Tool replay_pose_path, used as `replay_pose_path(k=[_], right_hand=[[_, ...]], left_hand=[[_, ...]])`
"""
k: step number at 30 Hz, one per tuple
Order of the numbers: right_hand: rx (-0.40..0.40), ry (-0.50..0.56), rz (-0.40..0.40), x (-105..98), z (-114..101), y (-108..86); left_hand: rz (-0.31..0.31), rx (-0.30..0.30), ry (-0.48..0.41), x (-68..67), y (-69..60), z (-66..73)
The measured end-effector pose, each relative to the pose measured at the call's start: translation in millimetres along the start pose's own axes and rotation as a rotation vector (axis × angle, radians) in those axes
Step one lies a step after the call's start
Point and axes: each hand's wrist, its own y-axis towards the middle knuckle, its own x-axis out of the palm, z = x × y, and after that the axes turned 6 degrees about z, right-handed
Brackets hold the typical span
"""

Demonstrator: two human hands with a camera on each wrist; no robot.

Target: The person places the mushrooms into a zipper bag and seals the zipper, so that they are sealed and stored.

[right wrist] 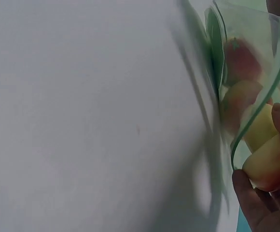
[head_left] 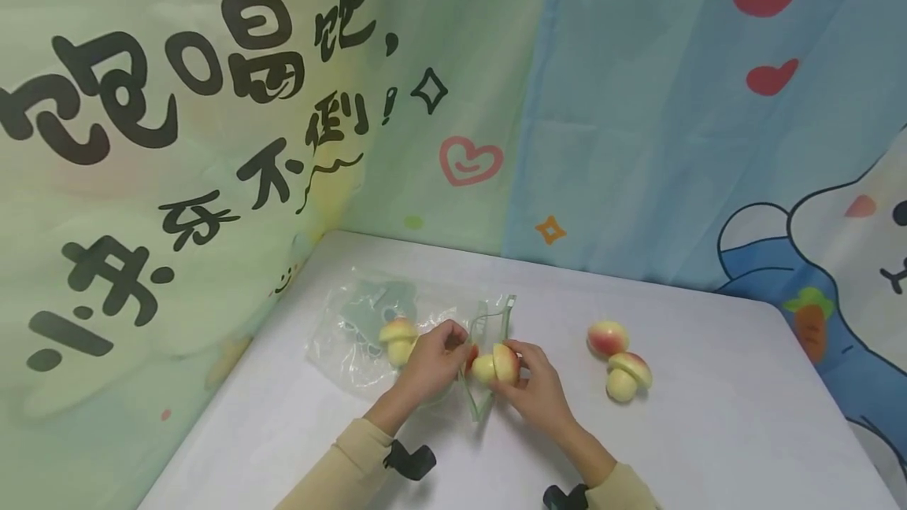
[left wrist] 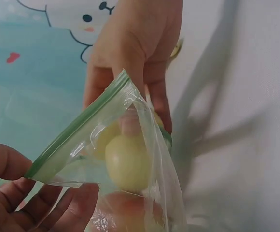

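Note:
A clear zip bag (head_left: 329, 356) with a green-edged mouth lies on its side. My left hand (head_left: 435, 356) pinches the green zip edge (left wrist: 77, 130) and holds the mouth apart. With thumb and fingers, my right hand (head_left: 536, 386) grips a yellow toy mushroom (head_left: 505, 364) with a reddish cap, its stem pointing into the mouth. Inside the bag are another toy mushroom (head_left: 399, 335) and reddish round pieces (right wrist: 241, 60), blurred through the plastic. In the right wrist view the held cap (right wrist: 273, 166) sits at the bag's edge.
To the right on the white table (head_left: 708, 415) lie a red-and-yellow round piece (head_left: 607, 338) and a toy mushroom (head_left: 627, 378), close together. Printed curtains (head_left: 623, 140) stand behind and to the left of the table.

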Motion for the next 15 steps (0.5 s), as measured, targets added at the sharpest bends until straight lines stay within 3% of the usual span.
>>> replay_pose_path(k=[6, 15], right_hand=[[-0.057, -0.013, -0.015, 12.0, -5.2, 3.9], [0.009, -0.008, -0.058, 27.3, -5.4, 6.7]], left_hand=[[-0.008, 0.008, -0.005, -0.3, -0.1, 2.8], [0.018, 0.011, 0.019, -0.5, -2.3, 5.8]])
